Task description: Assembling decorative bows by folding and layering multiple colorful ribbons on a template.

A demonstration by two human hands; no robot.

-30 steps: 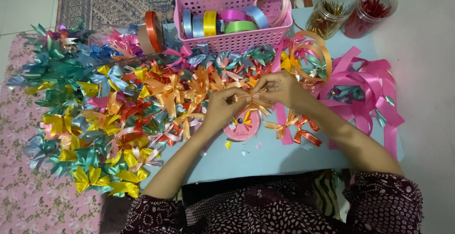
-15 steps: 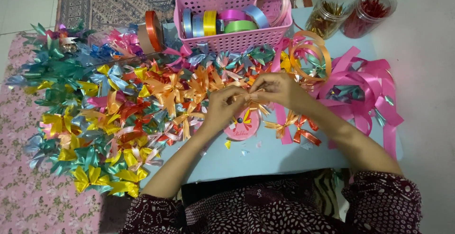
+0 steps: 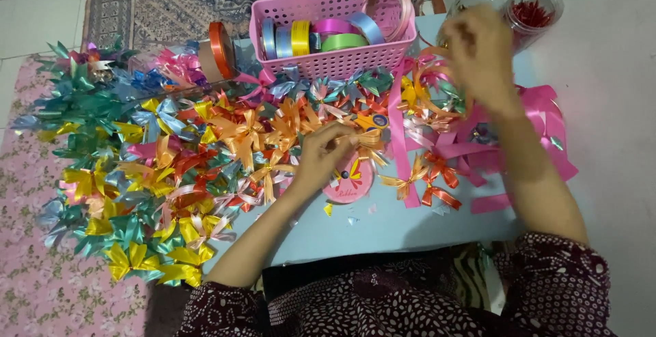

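Since a moment ago my right hand (image 3: 478,53) has left the work in front of me and gone up to the far right, where it now hangs blurred in front of the two clear jars (image 3: 529,9); half a second back both hands met over the same bow. My left hand (image 3: 321,156) has stayed low at the middle of the pale blue table (image 3: 383,224), its fingers pinched on a small orange ribbon bow (image 3: 365,139); that bow sits just at my left fingertips and well apart from my right hand. Whether the right hand grips anything I cannot tell, for it is smeared by motion; its fingers look loosely curled. Just below my left hand lies a flat pink round disc (image 3: 348,183), touching the table; a long pink ribbon strip (image 3: 396,132) runs down between my two hands. Behind it stands the pink basket (image 3: 328,64) with ribbon rolls on edge inside; a heap of finished bows (image 3: 164,159) in many colours spreads to my left; loose pink ribbon (image 3: 540,125) lies under my right forearm.
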